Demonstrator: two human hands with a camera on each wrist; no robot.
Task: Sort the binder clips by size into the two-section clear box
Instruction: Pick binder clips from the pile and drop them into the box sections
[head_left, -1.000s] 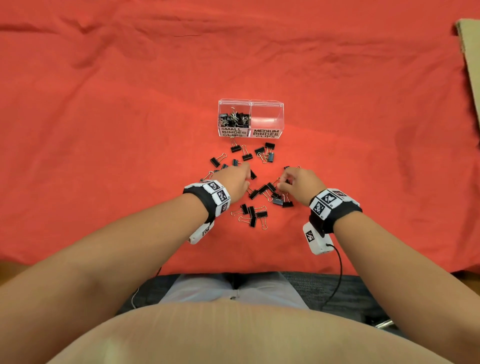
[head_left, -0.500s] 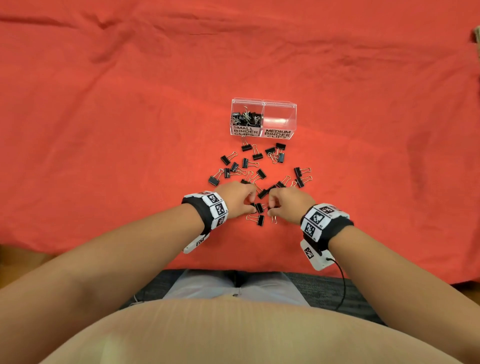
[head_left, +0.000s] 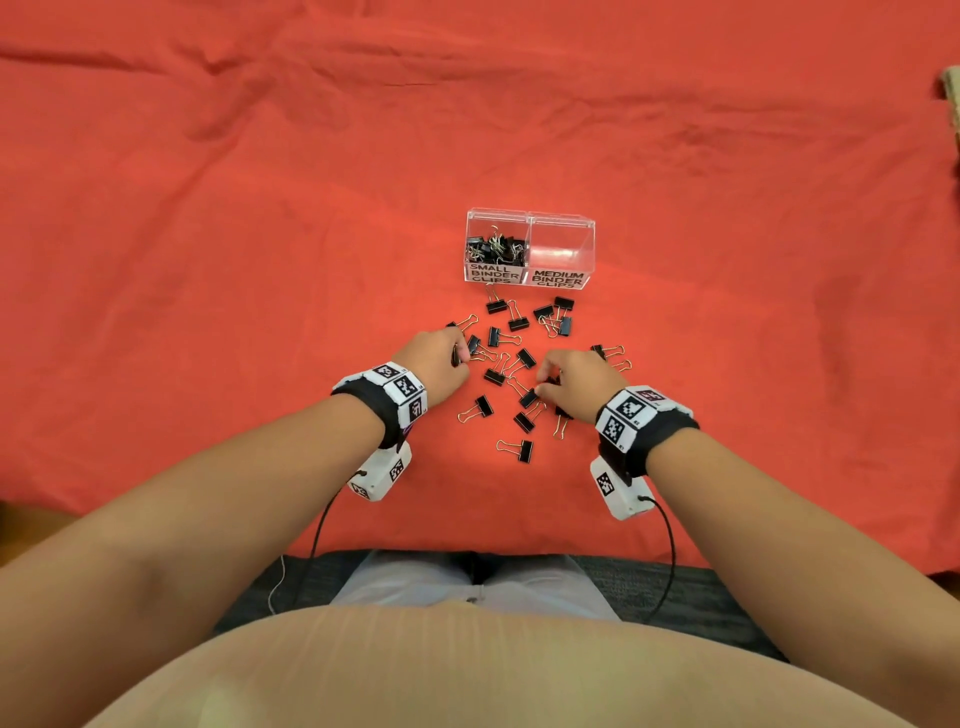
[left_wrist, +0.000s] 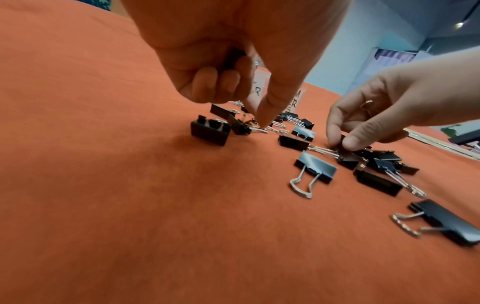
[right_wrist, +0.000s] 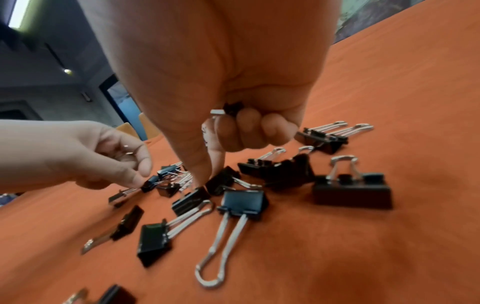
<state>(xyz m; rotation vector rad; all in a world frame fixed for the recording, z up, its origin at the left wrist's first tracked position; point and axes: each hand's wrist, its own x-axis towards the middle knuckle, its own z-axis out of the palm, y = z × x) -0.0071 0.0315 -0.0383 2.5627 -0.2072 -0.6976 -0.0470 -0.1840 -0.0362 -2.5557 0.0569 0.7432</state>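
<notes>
A clear box stands on a red cloth spread over the worktop, well in from every edge. Its left section, labelled SMALL BINDER CLIPS, is partly filled with small clips; in the right section, labelled MEDIUM BINDER CLIPS, no clips are seen. Loose clips are scattered on the cloth between the box and the near edge. The left hand is lowered over the left of the scatter: a black clip is held in its curled fingers, while thumb and forefinger are closed on the wire of another clip lying on the cloth. The right hand is lowered over the right of the scatter, a clip tucked under its curled fingers and another clip touched by thumb and forefinger tips.
</notes>
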